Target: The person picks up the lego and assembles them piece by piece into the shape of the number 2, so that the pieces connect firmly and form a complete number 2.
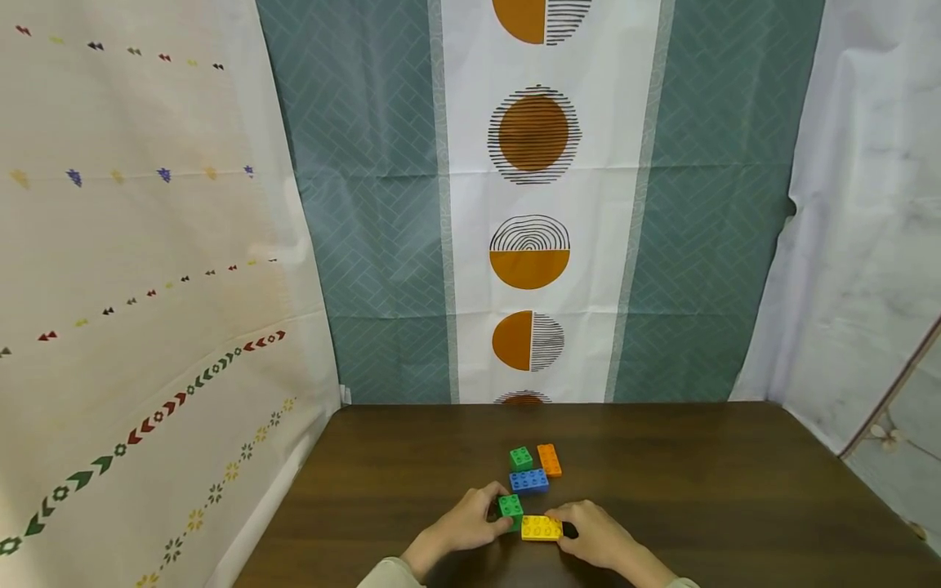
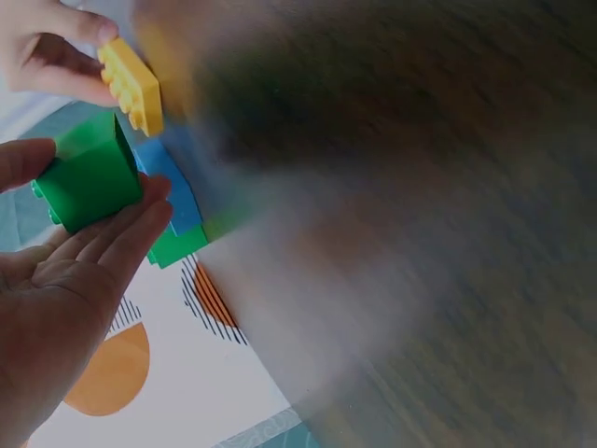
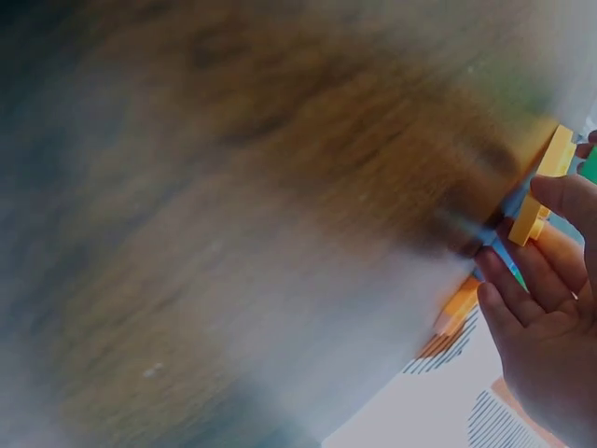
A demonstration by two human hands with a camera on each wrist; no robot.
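Note:
My left hand [image 1: 468,520] pinches a green toy building block [image 1: 510,508] between thumb and fingers, its studs facing up. In the left wrist view this green block [image 2: 91,182] looks tall, with smooth sides. A flat yellow building block [image 1: 540,529] with two rows of studs is pinched at its right end by my right hand [image 1: 597,535]. The two held blocks sit side by side, the yellow one's left end close to the green one. Just beyond them lies a blue block [image 1: 528,482]. In the right wrist view the thumb presses the yellow block [image 3: 546,182] against the fingers.
Behind the blue block stand another green block [image 1: 521,459] and an orange block [image 1: 549,461]. All are on a dark wooden table [image 1: 382,457]. A patterned cloth [image 1: 382,245] hangs at the table's far edge, with more cloth on both sides.

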